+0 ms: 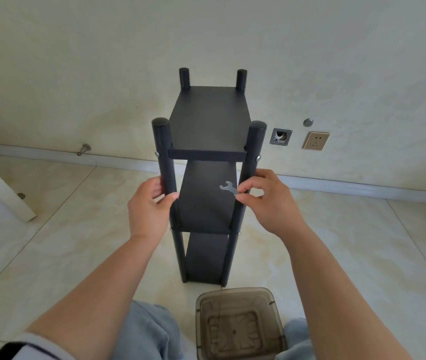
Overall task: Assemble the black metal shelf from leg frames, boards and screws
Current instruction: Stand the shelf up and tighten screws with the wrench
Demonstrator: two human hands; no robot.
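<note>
Shelf standing upright at frame centre, nearly assembled

Nearest, low in the frame, sat a smoky plastic bin (pixel 239 324). Above it the left hand (pixel 149 206) wrapped its grip round the front left leg (pixel 166 172), probably steadying the black shelf (pixel 206 120); the right hand (pixel 266 201) pinched a small wrench (pixel 228 188) against the front right leg (pixel 251 162), seemingly for the bolts (pixel 258 158).
</note>
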